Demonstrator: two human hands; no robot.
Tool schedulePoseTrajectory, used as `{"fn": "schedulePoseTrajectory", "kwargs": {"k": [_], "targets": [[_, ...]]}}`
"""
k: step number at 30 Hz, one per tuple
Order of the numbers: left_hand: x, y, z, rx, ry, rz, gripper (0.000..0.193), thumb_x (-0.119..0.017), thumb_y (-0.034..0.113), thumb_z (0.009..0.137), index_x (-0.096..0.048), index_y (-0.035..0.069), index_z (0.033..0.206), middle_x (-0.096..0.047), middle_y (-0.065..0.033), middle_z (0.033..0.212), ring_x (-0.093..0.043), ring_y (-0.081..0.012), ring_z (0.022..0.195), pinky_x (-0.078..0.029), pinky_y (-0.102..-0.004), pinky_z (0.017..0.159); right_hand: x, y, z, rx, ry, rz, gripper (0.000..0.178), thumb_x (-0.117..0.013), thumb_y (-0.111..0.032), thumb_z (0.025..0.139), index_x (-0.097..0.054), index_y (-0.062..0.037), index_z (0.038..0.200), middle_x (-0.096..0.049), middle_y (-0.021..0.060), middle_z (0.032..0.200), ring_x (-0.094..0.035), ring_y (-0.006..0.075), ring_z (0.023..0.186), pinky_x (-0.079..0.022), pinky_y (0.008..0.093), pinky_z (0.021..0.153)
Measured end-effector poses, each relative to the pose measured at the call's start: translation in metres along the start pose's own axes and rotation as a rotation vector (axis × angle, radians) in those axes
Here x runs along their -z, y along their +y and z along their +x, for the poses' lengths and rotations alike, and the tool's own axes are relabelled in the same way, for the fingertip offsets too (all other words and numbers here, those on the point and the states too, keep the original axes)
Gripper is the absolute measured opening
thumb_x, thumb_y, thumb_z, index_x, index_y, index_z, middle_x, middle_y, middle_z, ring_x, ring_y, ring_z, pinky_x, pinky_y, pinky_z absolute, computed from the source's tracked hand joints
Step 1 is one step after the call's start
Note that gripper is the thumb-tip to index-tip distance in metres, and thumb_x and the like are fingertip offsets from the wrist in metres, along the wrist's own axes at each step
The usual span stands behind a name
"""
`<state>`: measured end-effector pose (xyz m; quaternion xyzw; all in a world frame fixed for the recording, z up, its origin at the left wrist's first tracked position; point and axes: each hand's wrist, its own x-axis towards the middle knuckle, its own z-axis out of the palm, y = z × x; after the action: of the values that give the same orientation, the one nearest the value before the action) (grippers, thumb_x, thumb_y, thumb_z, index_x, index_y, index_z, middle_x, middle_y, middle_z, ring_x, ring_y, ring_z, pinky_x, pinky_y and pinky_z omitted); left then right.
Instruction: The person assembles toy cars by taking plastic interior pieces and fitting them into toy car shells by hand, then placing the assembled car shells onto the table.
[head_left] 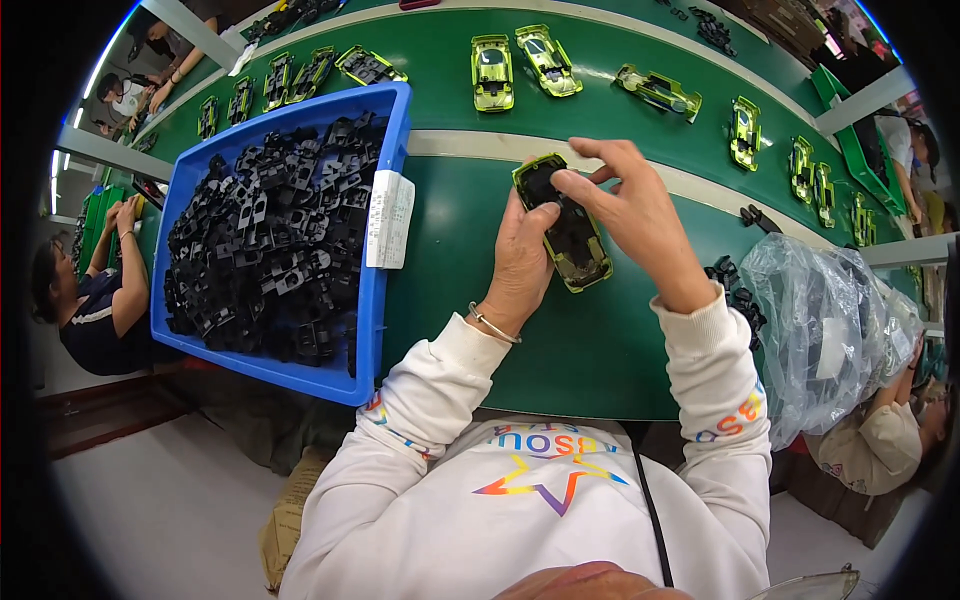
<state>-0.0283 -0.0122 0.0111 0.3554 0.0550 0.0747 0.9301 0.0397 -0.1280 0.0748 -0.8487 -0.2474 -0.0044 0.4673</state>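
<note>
Toy-car shell point(583, 240), yellow-green at its rim and dark within, is held above the near green worktop point(450, 330), right of the blue bin, its hollow side turned up.

At the left, the blue bin point(372, 300) is placed beside the left forearm and filled with loose black parts point(260, 240); this position presumably puts them within short reach. A white label point(390, 220) is fixed to its right wall, facing the work area.

The shell is clamped by the left hand point(522, 245): the thumb is laid over the inside and the fingers are kept beneath and along the left side, apparently to steady it while the cavity is left exposed. The right hand point(640, 205) is brought in from the right, with its thumb at the far end of the shell and its index finger raised apart from the thumb. Whether a small part is pinched there cannot be told.

Beyond the pale ledge point(450, 145), similar yellow-green cars point(493, 73) are spaced along the far green surface, probably to keep them separate. At the right, a clear plastic bag point(825, 310) is set beside more black pieces point(740, 300), outside the hands' working space.
</note>
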Motion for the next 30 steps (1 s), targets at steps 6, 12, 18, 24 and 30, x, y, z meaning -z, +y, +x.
{"fn": "schedulePoseTrajectory", "kwargs": {"k": [6,12,18,24,30], "targets": [[0.01,-0.007,-0.002,-0.008,-0.027,0.148,0.061,-0.048,0.012,0.096,-0.025,0.003,0.151,-0.049,-0.0069,0.132,-0.051,-0.0143,0.117,-0.043,-0.0297,0.103,-0.007,0.015,0.023,-0.467,-0.374,0.583,0.03,-0.075,-0.027,0.085,-0.073,-0.0005,0.1,-0.07,0.0049,0.086,-0.06,0.0114,0.072,-0.05,0.0273,0.069],[0.013,-0.003,0.0,-0.01,-0.066,0.124,0.07,-0.051,0.014,0.096,-0.016,0.001,0.155,-0.048,-0.0093,0.135,-0.051,-0.0154,0.118,-0.044,-0.03,0.102,-0.006,0.024,0.02,-0.532,-0.414,0.671,0.03,-0.074,-0.03,0.087,-0.073,-0.0052,0.104,-0.07,0.0045,0.097,-0.06,0.0117,0.088,-0.043,0.0217,0.082],[0.001,-0.003,0.001,-0.044,-0.032,0.121,0.061,-0.05,0.014,0.092,-0.028,0.006,0.149,-0.055,-0.0151,0.127,-0.062,-0.0238,0.103,-0.055,-0.0409,0.09,0.024,0.033,-0.005,-0.4,-0.336,0.967,0.046,-0.063,-0.022,0.096,-0.055,-0.0009,0.136,-0.063,0.0054,0.121,-0.061,0.0114,0.105,-0.047,0.0266,0.096],[-0.002,-0.001,-0.001,-0.031,-0.015,0.08,0.055,-0.051,0.013,0.093,-0.034,0.007,0.145,-0.056,-0.0159,0.129,-0.062,-0.0239,0.104,-0.056,-0.04,0.088,0.041,0.041,-0.028,-0.467,-0.342,0.829,0.047,-0.064,-0.021,0.096,-0.054,-0.0009,0.137,-0.061,0.0086,0.128,-0.062,0.0138,0.107,-0.047,0.0283,0.099],[0.002,-0.008,0.003,-0.015,0.037,0.158,0.046,-0.057,0.008,0.095,-0.041,0.005,0.138,-0.06,-0.013,0.125,-0.065,-0.0221,0.099,-0.058,-0.0354,0.082,0.079,0.062,-0.043,-0.378,-0.138,0.427,0.039,-0.068,-0.019,0.093,-0.062,-0.0008,0.128,-0.067,0.008,0.117,-0.062,0.0116,0.102,-0.048,0.0284,0.094]]}}
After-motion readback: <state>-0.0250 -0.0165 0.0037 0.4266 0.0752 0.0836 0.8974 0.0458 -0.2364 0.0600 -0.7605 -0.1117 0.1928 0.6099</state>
